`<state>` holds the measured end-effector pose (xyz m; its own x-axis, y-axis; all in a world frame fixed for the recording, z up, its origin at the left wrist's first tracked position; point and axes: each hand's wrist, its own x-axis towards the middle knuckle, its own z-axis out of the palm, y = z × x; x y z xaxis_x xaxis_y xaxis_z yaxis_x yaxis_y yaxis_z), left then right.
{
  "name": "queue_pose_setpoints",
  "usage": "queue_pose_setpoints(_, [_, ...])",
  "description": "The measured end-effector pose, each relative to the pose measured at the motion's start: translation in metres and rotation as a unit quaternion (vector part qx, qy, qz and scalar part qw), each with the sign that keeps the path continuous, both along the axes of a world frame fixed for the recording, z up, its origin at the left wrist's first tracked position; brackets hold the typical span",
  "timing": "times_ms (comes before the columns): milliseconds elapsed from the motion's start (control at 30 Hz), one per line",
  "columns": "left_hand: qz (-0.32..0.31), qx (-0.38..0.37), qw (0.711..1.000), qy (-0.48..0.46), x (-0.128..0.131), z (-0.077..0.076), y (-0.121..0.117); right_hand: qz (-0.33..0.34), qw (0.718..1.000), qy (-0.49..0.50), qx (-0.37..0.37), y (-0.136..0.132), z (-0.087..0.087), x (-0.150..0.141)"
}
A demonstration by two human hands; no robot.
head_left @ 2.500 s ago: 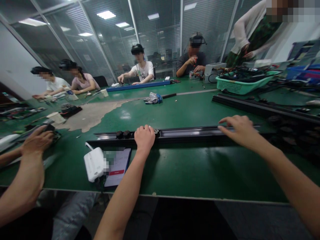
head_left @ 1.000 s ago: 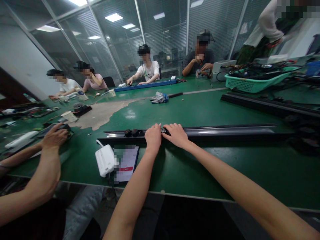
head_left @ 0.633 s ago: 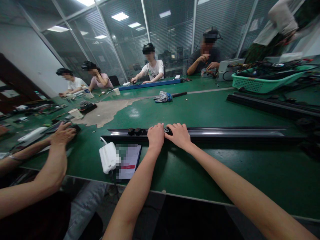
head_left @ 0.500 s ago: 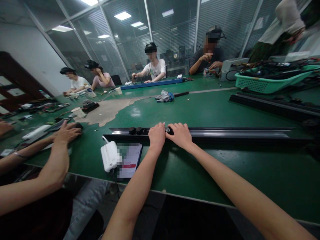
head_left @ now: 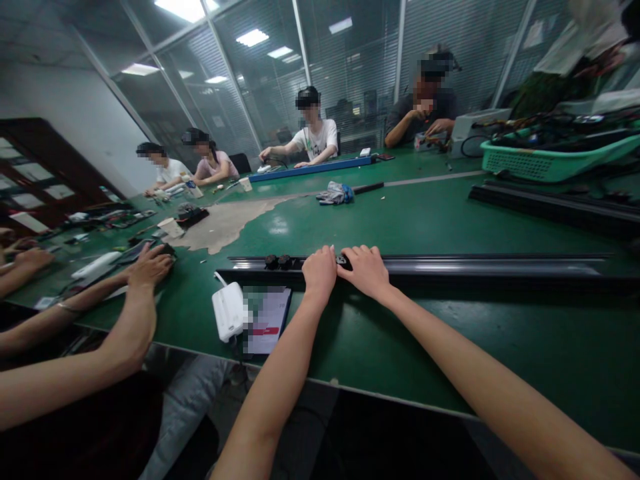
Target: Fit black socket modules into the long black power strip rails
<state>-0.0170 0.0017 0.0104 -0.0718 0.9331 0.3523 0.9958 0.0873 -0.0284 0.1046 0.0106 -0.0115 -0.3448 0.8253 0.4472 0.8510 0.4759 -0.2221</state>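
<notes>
A long black rail [head_left: 480, 268] lies lengthwise across the green table, with a bright strip along its channel. Over its left half, my left hand [head_left: 321, 272] is closed, its fingers curled down and hiding whatever they grip. Close beside it, my right hand [head_left: 367, 269] bends its fingers over the far side of the rail, thumb against a small black part [head_left: 343, 261] that shows between the hands. Two round black knobs [head_left: 277, 262] sit on the rail to the left of my left hand.
Near my left forearm lie a white box-shaped device [head_left: 229, 312] with a cable and a phone [head_left: 270, 323]. A co-worker's hand [head_left: 150, 265] is at the left. Further off are grey-blue gloves [head_left: 336, 193], a green basket [head_left: 555, 163] of cables and more black rails [head_left: 545, 207].
The camera view has shifted slightly, so the scene sits a little further right. Both hands keep their place on the rail, with no clear movement of the parts.
</notes>
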Motion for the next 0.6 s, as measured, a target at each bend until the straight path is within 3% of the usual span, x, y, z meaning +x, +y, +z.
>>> queue_pose_setpoints(600, [0.019, -0.017, 1.000, 0.006, -0.0026, 0.0034, 0.0023, 0.009, 1.000, -0.002, -0.010, 0.0002, 0.0026, -0.0005])
